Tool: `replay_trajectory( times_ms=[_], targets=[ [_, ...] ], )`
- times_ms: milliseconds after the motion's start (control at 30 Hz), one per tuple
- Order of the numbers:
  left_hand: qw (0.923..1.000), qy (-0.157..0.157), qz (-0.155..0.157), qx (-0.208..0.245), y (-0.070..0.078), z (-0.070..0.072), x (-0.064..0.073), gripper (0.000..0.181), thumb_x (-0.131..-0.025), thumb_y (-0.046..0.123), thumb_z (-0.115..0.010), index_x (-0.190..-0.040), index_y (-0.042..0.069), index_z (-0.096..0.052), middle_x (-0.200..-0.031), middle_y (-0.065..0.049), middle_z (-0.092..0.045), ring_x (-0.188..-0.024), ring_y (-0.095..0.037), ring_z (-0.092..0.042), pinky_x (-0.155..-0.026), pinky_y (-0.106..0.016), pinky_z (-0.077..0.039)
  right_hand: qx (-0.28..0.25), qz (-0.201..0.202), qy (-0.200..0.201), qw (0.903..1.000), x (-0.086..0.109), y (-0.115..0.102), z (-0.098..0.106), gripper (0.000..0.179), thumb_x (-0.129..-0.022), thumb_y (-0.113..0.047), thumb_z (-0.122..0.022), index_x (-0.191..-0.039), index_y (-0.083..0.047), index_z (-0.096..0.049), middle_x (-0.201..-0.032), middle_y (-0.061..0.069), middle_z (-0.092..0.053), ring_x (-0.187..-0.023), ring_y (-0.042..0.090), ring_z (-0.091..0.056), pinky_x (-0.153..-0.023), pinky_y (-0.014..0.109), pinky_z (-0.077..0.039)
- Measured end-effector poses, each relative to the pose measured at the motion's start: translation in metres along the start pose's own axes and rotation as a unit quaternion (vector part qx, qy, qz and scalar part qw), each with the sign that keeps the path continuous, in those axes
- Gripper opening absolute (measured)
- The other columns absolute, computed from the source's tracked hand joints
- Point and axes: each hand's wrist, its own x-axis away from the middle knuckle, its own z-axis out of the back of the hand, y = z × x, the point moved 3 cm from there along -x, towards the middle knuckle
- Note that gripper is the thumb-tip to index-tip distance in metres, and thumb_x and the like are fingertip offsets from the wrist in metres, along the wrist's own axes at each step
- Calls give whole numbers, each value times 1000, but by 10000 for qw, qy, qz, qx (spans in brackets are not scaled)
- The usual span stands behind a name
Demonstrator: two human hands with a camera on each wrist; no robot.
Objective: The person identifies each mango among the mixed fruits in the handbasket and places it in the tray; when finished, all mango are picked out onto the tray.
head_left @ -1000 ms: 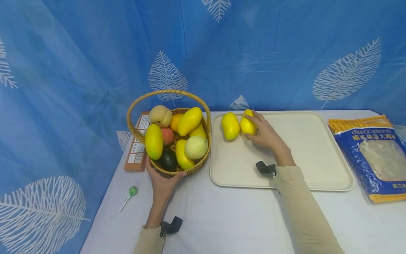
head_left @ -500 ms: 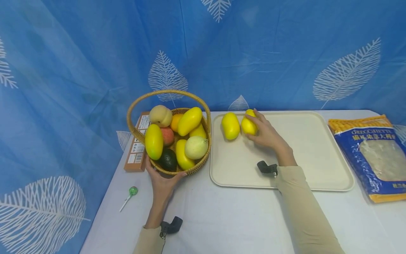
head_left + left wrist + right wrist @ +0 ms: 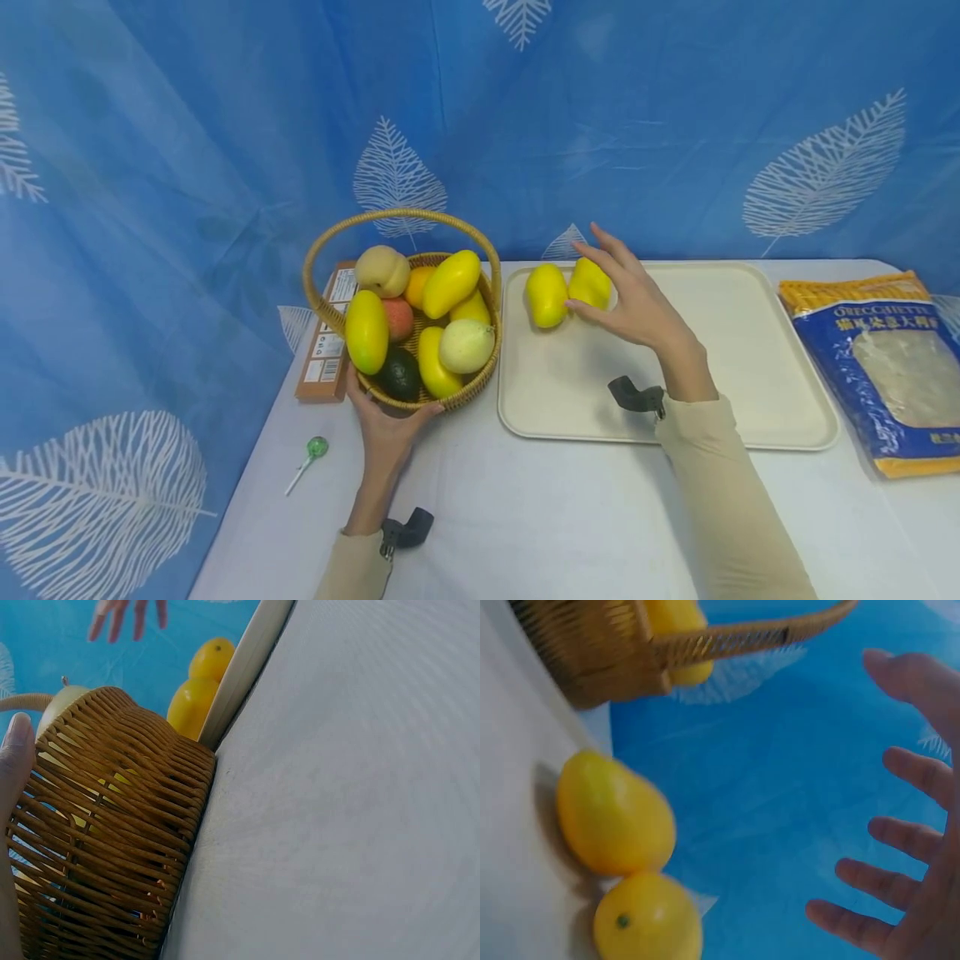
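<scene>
In the head view my left hand (image 3: 386,437) holds the near side of a wicker basket (image 3: 112,825), its thumb and fingers spread around the wall. The thumb (image 3: 16,742) reaches the rim in the left wrist view. Two yellow mangoes (image 3: 547,296) (image 3: 615,814) lie side by side at the far left of a cream tray (image 3: 742,358); they touch in the right wrist view. My right hand (image 3: 637,304) hovers over the tray beside the right mango (image 3: 591,285), fingers spread, holding nothing.
Inside the basket are several mangoes (image 3: 367,332), a peach (image 3: 382,272), an avocado (image 3: 399,374) and other fruit. A cardboard box (image 3: 322,367) lies partly behind it. A green lollipop (image 3: 317,447) lies at left, a pasta bag (image 3: 885,367) at right.
My right hand has let go of the right mango and lifted off it, fingers spreading. That mango now rests close against the other one. The left hand stays on the basket.
</scene>
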Motion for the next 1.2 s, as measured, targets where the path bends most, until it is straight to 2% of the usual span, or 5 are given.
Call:
replay_trajectory(
  times_ms=[300, 467, 667, 800, 1200],
  targets=[
    [9999, 33, 86, -66, 1, 3, -1, 129, -63, 12, -92, -154, 4, -1, -160, -10, -14, -145, -28, -20, -122, -54, -8, -453, 1303, 618, 9885, -2, -52, 3, 71, -82, -26, -78, -145, -15, -48, -155, 8, -37, -145, 31, -33, -114, 58, -33],
    [9999, 103, 68, -97, 3, 5, -2, 128, -63, 9, -91, -154, 4, -2, -159, -11, -15, -145, -29, -21, -122, -54, -9, -710, 1838, 419, 9795, -3, -86, -9, 71, -81, -25, -79, -145, -15, -48, -155, 7, -38, -144, 29, -35, -115, 53, -34],
    [9994, 19, 250, -252, 3, 3, 1, 125, -64, 2, -88, -154, 2, -2, -160, -14, -13, -146, -30, -20, -121, -56, -9, -934, 1846, -328, 9778, -2, -110, -41, 77, -78, -30, -82, -146, -17, -47, -156, 6, -36, -143, 26, -36, -112, 53, -38],
    [9997, 8, 75, -223, 1, 3, 2, 127, -63, 8, -90, -154, 0, -2, -160, -15, -14, -145, -32, -21, -121, -58, -10, -917, 1645, -847, 9785, -5, -119, -67, 78, -80, -40, -80, -147, -23, -45, -156, 5, -36, -142, 26, -37, -112, 52, -38],
    [9997, -64, -123, -193, -1, 2, 0, 127, -67, 30, -91, -154, 1, -2, -160, -12, -15, -143, -29, -23, -122, -54, -11, -1022, 1869, -1135, 9704, -26, -143, -104, 69, -83, -40, -77, -144, -22, -49, -147, 10, -44, -134, 26, -46, -109, 45, -44]
  ],
)
